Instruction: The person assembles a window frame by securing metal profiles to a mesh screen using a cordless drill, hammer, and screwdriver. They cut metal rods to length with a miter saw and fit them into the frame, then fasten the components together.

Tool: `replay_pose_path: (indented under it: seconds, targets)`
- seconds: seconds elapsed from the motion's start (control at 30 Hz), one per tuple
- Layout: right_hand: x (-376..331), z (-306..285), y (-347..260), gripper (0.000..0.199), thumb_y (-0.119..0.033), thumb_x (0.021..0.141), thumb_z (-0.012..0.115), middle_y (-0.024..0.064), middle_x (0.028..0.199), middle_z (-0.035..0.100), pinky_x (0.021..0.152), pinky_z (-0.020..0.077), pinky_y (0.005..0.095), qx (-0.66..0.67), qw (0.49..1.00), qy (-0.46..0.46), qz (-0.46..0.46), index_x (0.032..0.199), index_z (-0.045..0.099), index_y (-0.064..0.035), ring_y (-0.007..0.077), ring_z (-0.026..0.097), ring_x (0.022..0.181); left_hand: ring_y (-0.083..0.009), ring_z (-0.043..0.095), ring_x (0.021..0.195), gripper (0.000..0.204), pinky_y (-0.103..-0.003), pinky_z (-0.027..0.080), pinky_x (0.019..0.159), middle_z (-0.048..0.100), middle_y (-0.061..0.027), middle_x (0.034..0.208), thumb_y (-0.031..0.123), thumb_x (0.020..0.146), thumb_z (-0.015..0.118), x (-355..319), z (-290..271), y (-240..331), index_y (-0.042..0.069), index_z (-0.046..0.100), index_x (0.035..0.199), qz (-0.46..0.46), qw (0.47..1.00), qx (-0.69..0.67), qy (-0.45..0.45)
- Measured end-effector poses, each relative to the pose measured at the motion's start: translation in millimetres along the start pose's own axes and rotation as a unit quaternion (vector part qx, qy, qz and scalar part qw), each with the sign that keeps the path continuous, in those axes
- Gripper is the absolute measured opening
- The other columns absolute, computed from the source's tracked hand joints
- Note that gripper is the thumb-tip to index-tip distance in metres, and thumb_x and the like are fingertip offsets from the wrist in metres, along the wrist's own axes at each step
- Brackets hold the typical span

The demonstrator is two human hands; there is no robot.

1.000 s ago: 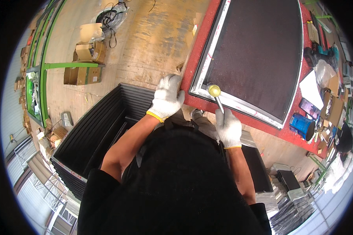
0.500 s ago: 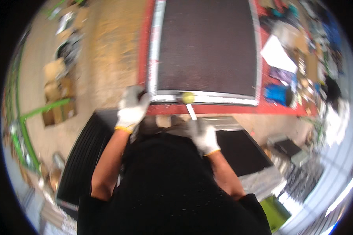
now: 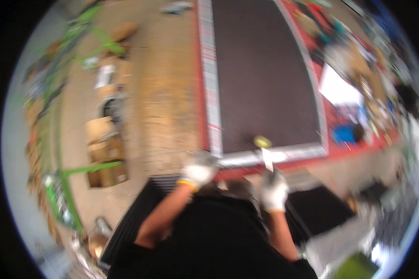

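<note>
A large dark panel (image 3: 265, 79) framed by pale metal strips lies on a red table (image 3: 239, 174). My right hand (image 3: 274, 191), in a white and grey glove, is closed around the handle of a mallet (image 3: 262, 142). The mallet's yellowish head is over the panel's near edge, just past the near strip (image 3: 288, 154); whether it touches is unclear. My left hand (image 3: 200, 169), gloved the same way, is at the frame's near left corner. Motion smears its fingers, so I cannot make out whether it grips the corner.
Dark ribbed panels (image 3: 137, 209) stand at my left side, and more black panels (image 3: 319, 209) lie at my right. Cardboard boxes (image 3: 106, 151) and a green rail (image 3: 91, 168) are on the left. A blue item (image 3: 344, 134) and a white sheet (image 3: 337, 86) rest on the table's right side.
The whole view has swung, so the scene sits further right and lower. The mallet head has shifted from over the near strip to just beyond it. My left hand is closer to the corner.
</note>
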State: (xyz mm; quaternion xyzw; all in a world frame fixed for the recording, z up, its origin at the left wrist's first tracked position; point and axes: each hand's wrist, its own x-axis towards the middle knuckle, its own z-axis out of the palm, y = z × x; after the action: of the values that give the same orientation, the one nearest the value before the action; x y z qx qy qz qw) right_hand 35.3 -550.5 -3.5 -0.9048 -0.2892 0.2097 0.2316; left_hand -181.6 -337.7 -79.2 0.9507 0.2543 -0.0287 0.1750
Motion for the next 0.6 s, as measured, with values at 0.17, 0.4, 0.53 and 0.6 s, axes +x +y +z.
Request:
replay_pose_path:
  seconds: [0.17,0.4,0.53,0.6]
  targets:
    - [58.9,20.6,9.4,0.029,-0.001,0.099,0.067,0.0249,0.119,0.079,0.103,0.0585,0.0485,0.08,0.988,0.091,-0.099,0.127,0.075,0.0023,0.0401,0.076,0.112,-0.0437,0.072,0.106,0.03,-0.054,0.056,0.096,0.077,-0.0203,0.109,0.037,0.103,0.066,11.8,-1.4,11.7,0.012,0.082,0.103,-0.202,0.947,-0.248,0.022]
    - [170.5,29.0,23.2,0.039,-0.005,0.097,0.07,0.0257,0.127,0.076,0.103,0.0571,0.0544,-0.072,0.974,0.125,-0.177,0.135,0.071,0.0017,0.0468,0.073,0.117,-0.0462,0.073,0.108,0.029,-0.054,0.057,0.093,0.076,-0.023,0.112,0.034,0.104,0.064,-16.8,5.7,-10.1,0.007,0.075,0.11,-0.207,0.904,-0.361,0.095]
    - [202.8,28.7,14.0,0.04,-0.004,0.098,0.069,0.0253,0.127,0.076,0.105,0.0563,0.0547,-0.091,0.966,0.14,-0.198,0.137,0.071,0.0013,0.0473,0.072,0.118,-0.0415,0.078,0.106,0.034,-0.051,0.06,0.091,0.08,-0.0235,0.112,0.035,0.101,0.067,-56.0,12.5,-65.1,0.006,0.078,0.115,-0.318,0.889,-0.316,0.089]
    - [208.9,29.8,5.1,0.032,-0.012,0.1,0.069,0.0235,0.123,0.078,0.099,0.0588,0.0542,-0.135,0.95,0.198,-0.202,0.129,0.076,0.0003,0.0435,0.075,0.111,-0.0407,0.078,0.108,0.035,-0.049,0.059,0.095,0.081,-0.0203,0.113,0.038,0.102,0.066,-75.2,15.2,-103.2,0.009,0.078,0.118,-0.367,0.866,-0.333,0.062]
